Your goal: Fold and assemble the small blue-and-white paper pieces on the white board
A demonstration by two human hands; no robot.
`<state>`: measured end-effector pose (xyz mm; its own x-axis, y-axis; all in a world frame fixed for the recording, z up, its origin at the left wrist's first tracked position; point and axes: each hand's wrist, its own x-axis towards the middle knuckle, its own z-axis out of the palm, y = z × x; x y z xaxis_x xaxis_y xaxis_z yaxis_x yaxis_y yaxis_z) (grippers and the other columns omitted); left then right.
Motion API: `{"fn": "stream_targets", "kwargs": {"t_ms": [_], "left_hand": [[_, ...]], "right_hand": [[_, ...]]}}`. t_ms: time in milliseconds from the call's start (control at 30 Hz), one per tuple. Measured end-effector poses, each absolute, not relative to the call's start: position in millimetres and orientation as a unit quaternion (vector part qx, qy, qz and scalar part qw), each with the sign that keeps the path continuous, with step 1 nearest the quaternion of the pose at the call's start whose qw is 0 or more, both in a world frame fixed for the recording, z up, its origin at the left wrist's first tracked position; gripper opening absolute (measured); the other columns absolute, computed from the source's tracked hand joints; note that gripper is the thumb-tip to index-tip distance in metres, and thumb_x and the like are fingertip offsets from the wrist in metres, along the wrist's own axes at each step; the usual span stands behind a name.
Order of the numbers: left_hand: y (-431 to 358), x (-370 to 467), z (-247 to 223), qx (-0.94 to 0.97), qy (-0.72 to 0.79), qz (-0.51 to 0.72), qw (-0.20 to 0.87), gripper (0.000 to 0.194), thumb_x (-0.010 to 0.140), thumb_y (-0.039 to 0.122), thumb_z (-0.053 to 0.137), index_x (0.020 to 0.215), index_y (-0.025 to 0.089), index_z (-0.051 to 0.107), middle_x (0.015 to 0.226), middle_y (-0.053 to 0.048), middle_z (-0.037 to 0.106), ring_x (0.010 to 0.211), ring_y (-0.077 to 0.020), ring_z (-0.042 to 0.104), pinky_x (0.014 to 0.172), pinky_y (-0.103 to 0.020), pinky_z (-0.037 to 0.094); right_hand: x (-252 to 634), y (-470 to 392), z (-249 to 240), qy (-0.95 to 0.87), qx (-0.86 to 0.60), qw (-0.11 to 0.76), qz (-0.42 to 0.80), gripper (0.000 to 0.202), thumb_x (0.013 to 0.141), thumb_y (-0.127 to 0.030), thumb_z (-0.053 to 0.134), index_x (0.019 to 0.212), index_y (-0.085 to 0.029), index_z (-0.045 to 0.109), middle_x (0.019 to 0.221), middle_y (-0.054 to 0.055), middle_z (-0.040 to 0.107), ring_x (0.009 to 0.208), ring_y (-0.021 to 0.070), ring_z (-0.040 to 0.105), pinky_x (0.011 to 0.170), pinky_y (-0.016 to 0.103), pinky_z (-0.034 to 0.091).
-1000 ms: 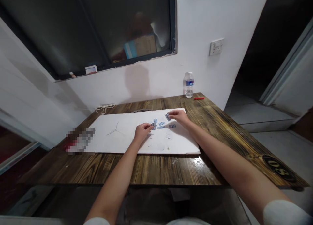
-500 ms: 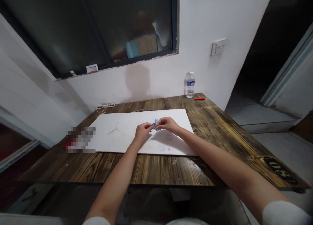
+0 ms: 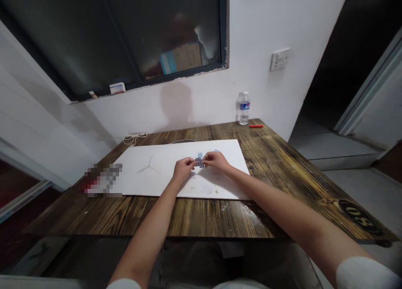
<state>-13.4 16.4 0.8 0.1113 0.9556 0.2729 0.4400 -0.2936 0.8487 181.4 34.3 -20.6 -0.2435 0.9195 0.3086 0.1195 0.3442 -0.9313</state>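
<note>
A small grey-blue piece point(image 3: 199, 163) is pinched between both hands, low over a white board point(image 3: 163, 155); it is too small for me to tell its kind. My left hand point(image 3: 184, 169) closes thumb and fingertips on its left side. On the opposite side, my right hand point(image 3: 216, 160) grips it the same way. Just beyond the piece is a blue ladder-like shape point(image 3: 200, 155), and similar blue marks point(image 3: 217, 151) show past my right knuckles. Whether these are drawn or separate parts I cannot tell.
The board lies on a dark wooden table point(image 3: 125, 215). Thin lines forming a Y point(image 3: 149, 166) are at its left. A water bottle point(image 3: 244, 109) and red pen point(image 3: 256, 126) stand and lie at the back right. A coiled white cord point(image 3: 135, 137) rests at the back left.
My right hand has dipped slightly toward me, and blue marks behind it have come into sight. The grey-blue piece looks a little turned. My left hand stays nearly still.
</note>
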Motion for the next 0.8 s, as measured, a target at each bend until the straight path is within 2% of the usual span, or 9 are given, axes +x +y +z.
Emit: {"fn": "stream_targets", "kwargs": {"t_ms": [133,333,533,800], "left_hand": [[16.7,-13.3,0.3,0.682,0.513,0.425,0.3,0.031,0.069,0.049,0.073,0.071,0.019,0.071,0.059,-0.001,0.065,0.056,-0.0157,0.061,0.059,-0.027,0.047],[16.7,-14.0,-0.9,0.698,0.493,0.413,0.316,0.03,0.069,0.048,0.073,0.07,0.018,0.07,0.065,-0.002,0.068,0.058,-0.0156,0.062,0.057,-0.026,0.046],[14.6,-15.0,0.1,0.711,0.476,0.403,0.324,0.032,0.07,0.049,0.073,0.07,0.018,0.07,0.063,-0.002,0.067,0.059,-0.0161,0.061,0.056,-0.025,0.046],[12.6,-15.7,1.9,0.733,0.453,0.394,0.32,0.034,0.073,0.05,0.072,0.073,0.016,0.072,0.065,-0.003,0.068,0.062,-0.0156,0.06,0.058,-0.025,0.045]], "right_hand": [[181.9,37.3,-23.5,-0.661,-0.39,0.498,0.404,0.025,0.069,-0.042,0.077,0.069,-0.019,0.066,0.06,0.0,0.069,0.059,0.0157,0.066,0.06,0.025,0.046],[177.6,31.9,-21.1,-0.654,-0.369,0.49,0.443,0.037,0.061,-0.052,0.082,0.066,-0.02,0.063,0.059,0.001,0.069,0.06,0.018,0.068,0.059,0.027,0.049],[178.5,29.6,-16.8,-0.63,-0.334,0.492,0.499,0.044,0.051,-0.052,0.088,0.06,-0.02,0.059,0.057,0.001,0.069,0.058,0.0181,0.068,0.06,0.029,0.052],[177.1,25.8,-13.3,-0.647,-0.293,0.464,0.53,0.046,0.047,-0.051,0.09,0.059,-0.019,0.058,0.056,0.001,0.069,0.058,0.0177,0.068,0.058,0.027,0.05]]}}
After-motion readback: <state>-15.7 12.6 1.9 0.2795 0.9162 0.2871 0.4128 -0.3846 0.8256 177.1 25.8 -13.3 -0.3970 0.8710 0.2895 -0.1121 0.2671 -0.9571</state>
